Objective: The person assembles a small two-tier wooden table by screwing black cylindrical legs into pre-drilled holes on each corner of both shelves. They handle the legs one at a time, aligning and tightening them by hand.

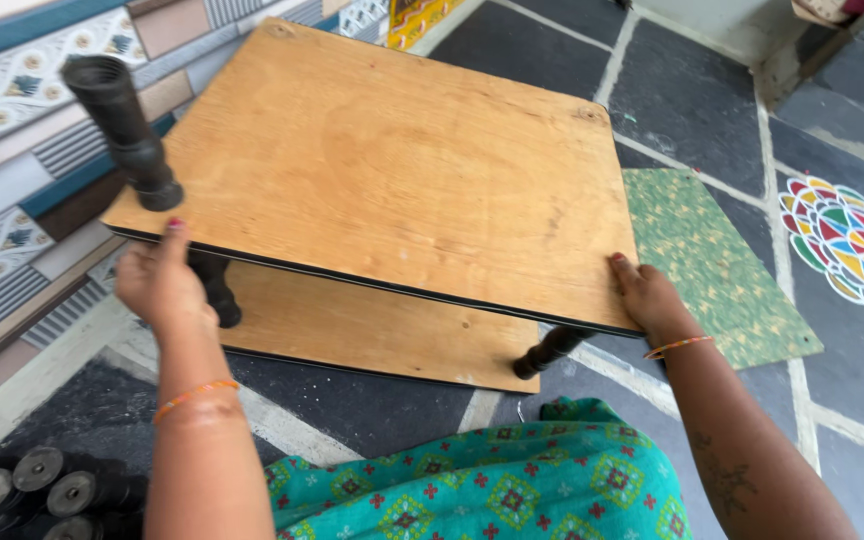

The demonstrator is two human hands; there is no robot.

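Observation:
A plywood shelf board point(392, 160) with a black edge sits tilted above a second plywood board point(372, 330), joined by black turned posts. My left hand point(160, 280) grips the upper board's near left edge, beside a black post point(122, 125) that sticks up from that corner. My right hand point(647, 295) holds the board's near right corner, just above another black post point(549, 350).
Several loose black spool-shaped post pieces point(32, 490) lie on the floor at the lower left. A green mat point(722, 270) lies under the right side. A colourful floor drawing point(852, 245) is at the right. A patterned tile wall point(22, 120) runs along the left. Green patterned cloth point(492, 480) covers my lap.

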